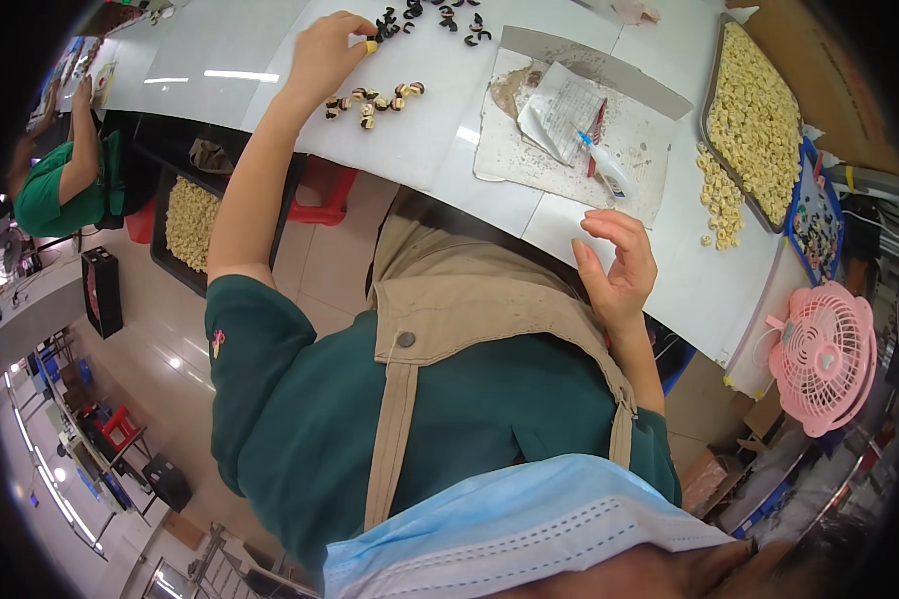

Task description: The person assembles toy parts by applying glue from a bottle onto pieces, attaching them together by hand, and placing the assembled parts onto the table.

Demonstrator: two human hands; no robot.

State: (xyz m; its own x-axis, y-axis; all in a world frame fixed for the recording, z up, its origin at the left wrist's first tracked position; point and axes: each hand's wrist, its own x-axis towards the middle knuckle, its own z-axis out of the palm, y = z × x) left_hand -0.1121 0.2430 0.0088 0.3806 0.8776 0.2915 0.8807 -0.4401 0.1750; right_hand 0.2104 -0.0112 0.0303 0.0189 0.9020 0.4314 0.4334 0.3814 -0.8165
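My left hand (328,55) reaches to the far side of the white table, its fingertips drawn together beside a scatter of small black curved pieces (412,12). Something small and yellow shows at those fingertips; whether it is a held piece or a finger cover I cannot tell. Closer to me lie several small cream-and-dark striped pieces (368,104). My right hand (619,262) is raised by the table's near edge, thumb and fingers apart and holding nothing. Just beyond it, a white squeeze bottle with a blue tip (611,172) lies on a stained cardboard tray (514,160).
Folded paper (561,115) lies on the cardboard. At right, a tray of cream pieces (754,110) has loose ones (719,200) spilled beside it, near a blue tray (815,215) and a pink fan (824,357). Another cream-filled tray (190,225) and a person in green (65,190) are left.
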